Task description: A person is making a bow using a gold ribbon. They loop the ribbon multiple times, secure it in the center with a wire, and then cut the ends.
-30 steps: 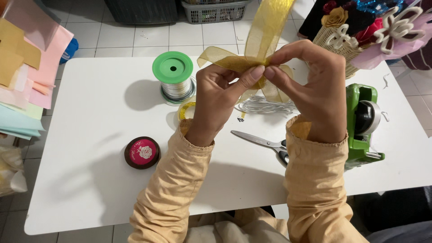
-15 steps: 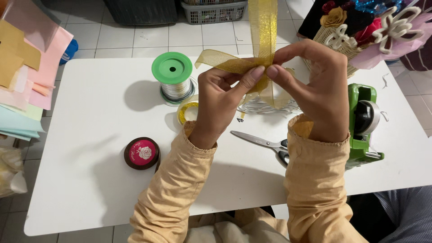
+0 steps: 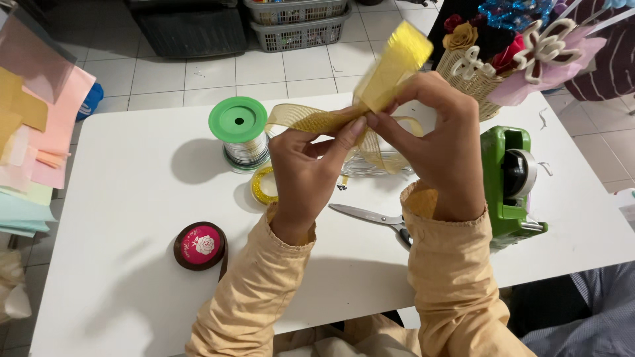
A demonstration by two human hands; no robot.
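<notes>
Fingers first: the thumb and fingertips (image 3: 360,125) of the left hand (image 3: 307,178) are pressed tight together on a gold mesh ribbon (image 3: 311,120), and right against them the right hand (image 3: 440,145) pinches the same ribbon, its fingers curled in close. Both hands are closed on it, knuckle to knuckle, held up above the white table (image 3: 132,198).

From that pinch the ribbon fans out three ways: one band runs left, roughly level, toward the green spool; a brighter yellow end sticks up and to the right above the right hand; a loop hangs down between the hands and curves behind the right palm.

Under the hands there is a bundle of thin silver wire (image 3: 370,166) on the tabletop, partly hidden by the ribbon loop. Just left of it sits a small yellow ribbon roll (image 3: 263,186), and beside that stands the green spool (image 3: 239,132) wound with silvery thread. Scissors (image 3: 370,217) lie flat near the right wrist, blades pointing left. Nearer the table's front edge is a dark round roll with a pink rose label (image 3: 200,246).

To the right, a green tape dispenser (image 3: 509,182) stands just beside the right forearm. Behind it, a wicker basket of paper flowers (image 3: 476,63). Off the left edge, pastel paper sheets (image 3: 33,139) overhang. Both sleeves are peach-coloured.
</notes>
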